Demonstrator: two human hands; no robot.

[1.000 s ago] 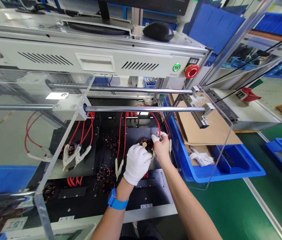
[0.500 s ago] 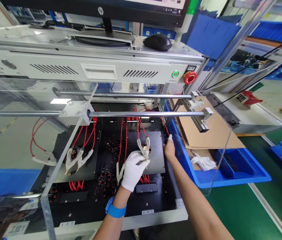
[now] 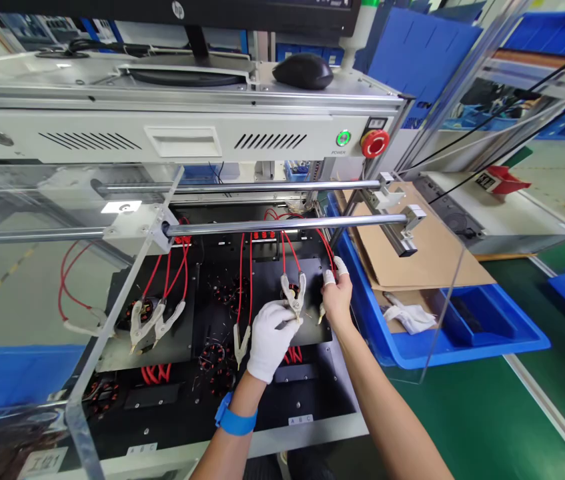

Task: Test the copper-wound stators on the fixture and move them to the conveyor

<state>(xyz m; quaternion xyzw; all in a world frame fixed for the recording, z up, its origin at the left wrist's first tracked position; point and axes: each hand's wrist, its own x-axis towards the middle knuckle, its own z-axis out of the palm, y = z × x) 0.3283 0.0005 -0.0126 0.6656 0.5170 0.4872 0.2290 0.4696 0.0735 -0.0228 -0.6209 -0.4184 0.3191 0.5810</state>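
Note:
My left hand (image 3: 268, 341), in a white glove with a blue strap at the wrist, pinches at the gold jaw tip of a white alligator clip (image 3: 292, 293) with two red wires. Whether a thin wire lies between these fingers cannot be made out. Behind that clip, a small wound ring coil (image 3: 286, 292) rests on the black plate (image 3: 267, 280), partly hidden. My right hand (image 3: 338, 297), bare with white covers on some fingertips, is closed on another alligator clip (image 3: 321, 313), mostly hidden by the fingers; its red wires run up behind the hand.
Another clip (image 3: 241, 345) lies left of my gloved hand, near several loose ring coils (image 3: 211, 357). More clips (image 3: 145, 327) sit on the left plate. Steel rods (image 3: 282, 225) cross above the work area. A blue tray (image 3: 467, 357) with a white glove (image 3: 409, 313) stands right.
My right hand has come slightly inward from the plate's right edge, and a clip's tip now shows below its fingers. My left hand stays at the same clip. The camera view has shifted slightly.

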